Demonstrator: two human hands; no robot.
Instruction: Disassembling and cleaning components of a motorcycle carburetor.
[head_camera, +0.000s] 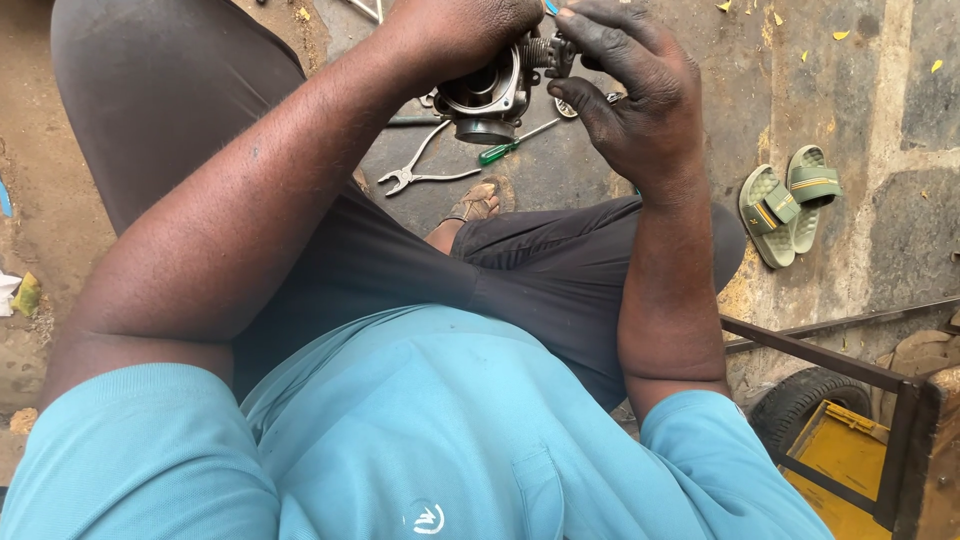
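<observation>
Concrete floor (880, 120) underfoot; left hand (455, 35) gripping carburetor (490, 95), right hand (630, 95) pinching its side fitting; steadying the body would be helping.

An outdoor, ground-level repair spot, of the roadside mechanic's kind, was shown rather than an indoor workshop. The work was done over a stained, cracked concrete floor (880, 90) strewn with dry leaf bits, with bare dirt at the left edge. Hand tools were left lying on the ground: a pair of pliers (420, 172) and a green-handled screwdriver (515, 143). A grimy metal engine part (490, 95), apparently a carburettor, was held between oil-blackened hands. A pair of green sandals (788, 203) was set aside on the concrete. A rusty metal frame (840, 365), a worn tyre (800, 400) and a yellow panel (845, 450) were seen at the lower right.
</observation>
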